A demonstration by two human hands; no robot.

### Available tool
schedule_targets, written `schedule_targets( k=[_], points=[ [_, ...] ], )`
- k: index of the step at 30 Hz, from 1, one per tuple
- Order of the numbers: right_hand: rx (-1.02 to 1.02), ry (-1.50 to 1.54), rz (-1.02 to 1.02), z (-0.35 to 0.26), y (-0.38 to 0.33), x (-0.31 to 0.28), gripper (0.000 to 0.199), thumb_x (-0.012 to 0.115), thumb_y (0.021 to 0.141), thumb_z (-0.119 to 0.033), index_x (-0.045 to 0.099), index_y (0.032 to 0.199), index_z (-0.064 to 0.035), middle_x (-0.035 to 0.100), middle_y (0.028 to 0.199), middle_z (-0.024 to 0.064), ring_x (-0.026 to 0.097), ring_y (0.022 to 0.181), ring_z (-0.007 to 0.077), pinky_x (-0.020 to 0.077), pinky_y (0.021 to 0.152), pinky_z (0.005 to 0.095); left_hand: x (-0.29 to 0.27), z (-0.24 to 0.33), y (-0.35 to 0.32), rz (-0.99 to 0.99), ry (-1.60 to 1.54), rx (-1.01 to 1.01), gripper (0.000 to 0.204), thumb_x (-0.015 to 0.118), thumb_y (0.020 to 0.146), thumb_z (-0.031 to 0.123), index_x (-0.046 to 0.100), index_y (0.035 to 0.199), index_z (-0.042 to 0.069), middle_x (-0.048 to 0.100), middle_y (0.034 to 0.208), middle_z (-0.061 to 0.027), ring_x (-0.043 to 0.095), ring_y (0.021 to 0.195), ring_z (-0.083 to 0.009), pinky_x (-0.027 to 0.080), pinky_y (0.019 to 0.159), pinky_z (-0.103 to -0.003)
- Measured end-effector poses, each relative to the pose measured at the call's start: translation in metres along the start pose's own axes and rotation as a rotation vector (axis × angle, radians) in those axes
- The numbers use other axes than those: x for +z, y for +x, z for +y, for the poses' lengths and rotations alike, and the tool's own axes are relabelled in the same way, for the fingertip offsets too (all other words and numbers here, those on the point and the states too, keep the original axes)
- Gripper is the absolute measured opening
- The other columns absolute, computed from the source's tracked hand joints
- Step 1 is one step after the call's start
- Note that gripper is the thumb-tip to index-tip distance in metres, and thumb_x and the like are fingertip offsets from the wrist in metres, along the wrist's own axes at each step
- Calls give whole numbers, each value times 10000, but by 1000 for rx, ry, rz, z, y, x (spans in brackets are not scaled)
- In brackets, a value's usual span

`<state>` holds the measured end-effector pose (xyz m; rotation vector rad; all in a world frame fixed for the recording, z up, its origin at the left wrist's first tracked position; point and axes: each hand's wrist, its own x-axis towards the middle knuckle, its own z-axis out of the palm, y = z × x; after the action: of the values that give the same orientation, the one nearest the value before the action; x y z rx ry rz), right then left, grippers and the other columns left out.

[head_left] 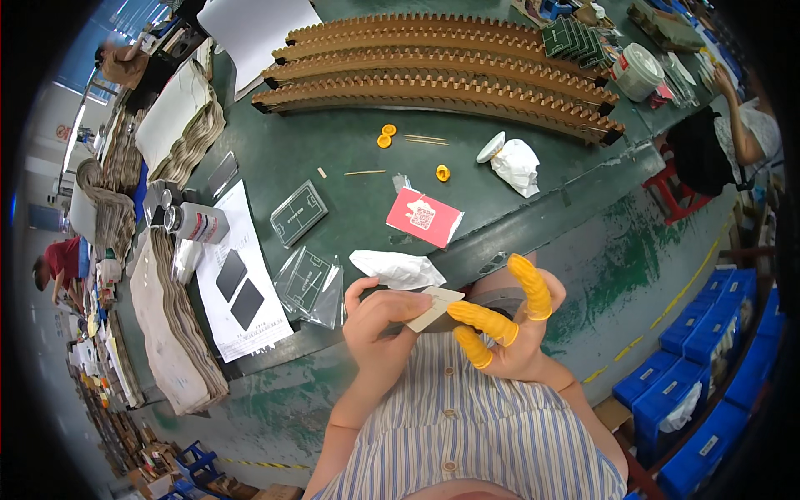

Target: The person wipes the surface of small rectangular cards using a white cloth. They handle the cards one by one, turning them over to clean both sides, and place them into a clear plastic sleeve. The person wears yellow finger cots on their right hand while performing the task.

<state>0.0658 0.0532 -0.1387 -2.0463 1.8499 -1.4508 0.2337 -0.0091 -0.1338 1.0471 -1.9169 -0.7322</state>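
A thin pale rectangular card (435, 312) with rounded corners is held in front of my striped clothing, just off the table edge. My left hand (377, 327) is closed on its left end, with the thumb lying on the upper face. From the right, my right hand (512, 337) meets the other end between a thumb and a finger in yellow finger cots; a third covered finger is raised away. Part of a dark grey surface shows beneath the card; whether it belongs to it I cannot tell. Beyond my hands lies a crumpled white cloth (398, 269).
Around lie a red card (423, 217), a dark boxed plate (298, 214), a plastic-wrapped plate (308, 286), yellow finger cots (442, 173) and a white cloth bundle (515, 165). Slotted brown racks (442, 75) span the back. A printed sheet (237, 275) lies left; blue bins (692, 367) stand right.
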Motion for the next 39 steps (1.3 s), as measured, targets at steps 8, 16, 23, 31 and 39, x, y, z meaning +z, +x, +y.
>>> schedule_targets(
  k=[8,16,23,31,39],
  points=[
    [-48,73,-38,-3,-5,6,345,766,696,-316,701,1032,-358,448,1241,54,360,1088,226,316,854,344,1,1,1,-41,-16,8,142,705,683,0,673,789,90,696,839,15,649,804,-131,341,965,-365],
    [25,58,8,0,0,1,306,741,726,-276,715,1026,-331,427,1295,72,346,1094,242,325,890,332,2,2,1,-14,-28,13,135,718,686,10,664,778,92,698,838,12,649,797,-127,339,964,-367],
    [3,-17,9,8,0,-5,240,728,740,-259,741,979,-265,393,1362,104,339,1086,263,321,921,333,2,0,0,-4,-52,5,126,715,698,13,657,777,91,702,849,4,655,815,-132,330,975,-369],
    [25,-60,12,11,3,-10,260,713,775,-292,739,1014,-192,329,1404,114,293,1120,263,299,961,334,4,-4,-2,27,-162,-53,121,717,696,12,649,761,88,706,824,-25,660,810,-144,319,989,-384],
    [18,91,-20,9,4,-12,312,724,765,-291,730,1027,-121,287,1402,111,248,1171,255,302,993,267,8,-3,-3,50,-582,-250,221,728,691,-26,561,750,106,696,801,-67,656,817,-193,285,1030,-419]
  ],
)
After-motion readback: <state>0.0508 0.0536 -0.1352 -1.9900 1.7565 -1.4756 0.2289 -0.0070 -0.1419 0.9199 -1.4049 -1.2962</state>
